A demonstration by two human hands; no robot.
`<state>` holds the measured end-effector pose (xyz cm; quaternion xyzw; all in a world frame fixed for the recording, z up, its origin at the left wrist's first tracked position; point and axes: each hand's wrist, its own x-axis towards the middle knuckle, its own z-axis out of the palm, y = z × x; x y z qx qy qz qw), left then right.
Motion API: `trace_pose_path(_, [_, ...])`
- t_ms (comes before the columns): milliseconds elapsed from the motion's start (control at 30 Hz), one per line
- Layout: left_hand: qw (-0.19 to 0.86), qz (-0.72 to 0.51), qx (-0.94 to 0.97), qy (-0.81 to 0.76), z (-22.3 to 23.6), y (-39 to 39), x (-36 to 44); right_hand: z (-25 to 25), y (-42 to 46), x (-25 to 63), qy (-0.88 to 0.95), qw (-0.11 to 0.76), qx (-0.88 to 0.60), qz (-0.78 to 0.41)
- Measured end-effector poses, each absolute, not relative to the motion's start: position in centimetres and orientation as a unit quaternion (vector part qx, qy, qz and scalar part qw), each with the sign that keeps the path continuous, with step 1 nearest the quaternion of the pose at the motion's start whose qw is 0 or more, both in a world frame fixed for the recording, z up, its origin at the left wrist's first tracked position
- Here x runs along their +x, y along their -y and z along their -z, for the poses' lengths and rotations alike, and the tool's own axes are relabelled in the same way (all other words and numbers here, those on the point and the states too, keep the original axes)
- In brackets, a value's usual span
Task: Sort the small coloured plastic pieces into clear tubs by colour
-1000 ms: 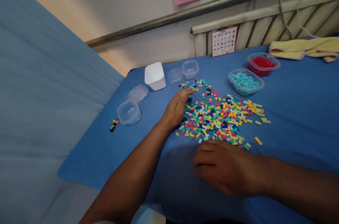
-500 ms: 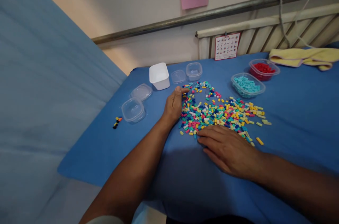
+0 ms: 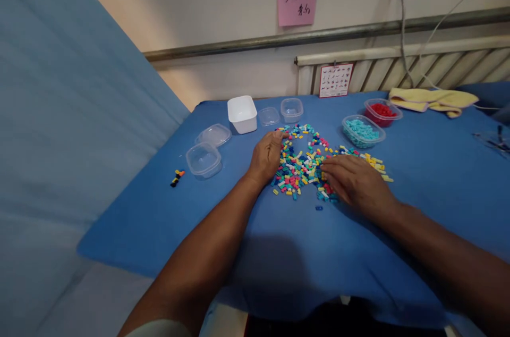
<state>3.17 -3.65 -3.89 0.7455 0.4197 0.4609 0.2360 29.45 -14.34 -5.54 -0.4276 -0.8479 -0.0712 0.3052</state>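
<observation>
One table: blue-covered, reaching past the pile on its left, right and near sides.
Radiator: beyond the pile, to its right.
Pile: the bricks, spread on the table between and under the hands; dense in the middle, thinner towards its far end.
Towel: yellow, beyond the pile and well to its right.
Right hand: palm down over the pile's right part, fingers together and bent; whether bricks are caught beneath, I cannot tell.
Left hand: on edge at the pile's left side, thumb uppermost, fingers loosely extended; no brick shows in its grip.
Handling: the step looks like raking loose bricks; best done with low, flat fingers and light pressure, the left hand serving as a wall so none skid off or flip.
White tub: beyond the pile, to its left.
Filled tubs: light blue and red, beyond the pile's right end.
Bricks: small, oblong, glossy; pink, white, green, navy, teal and yellow mixed, pale yellow thickest at the pile's right end.
Stray brick: dark blue, flat, just off the pile's near edge.
</observation>
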Motion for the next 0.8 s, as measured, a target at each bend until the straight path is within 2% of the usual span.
trace_pose_path(200, [0.241,-0.459,0.752,-0.408,4.1,3.5,3.1,5.7,14.9,33.8,0.782,0.327,-0.53,0.02])
trace_pose_path(367, [0.253,-0.455,0.755,-0.399,4.2,3.5,3.4,7.5,16.7,36.7,0.758,0.259,-0.598,-0.002])
trace_pose_path(633, [0.262,-0.464,0.749,-0.394,3.7,4.0,3.8,8.3,16.2,31.7,0.813,0.201,-0.546,0.0])
trace_pose_path(800, [0.219,-0.465,0.791,-0.332,0.4,6.8,4.7,8.1,13.2,29.0,0.822,0.178,-0.541,0.002])
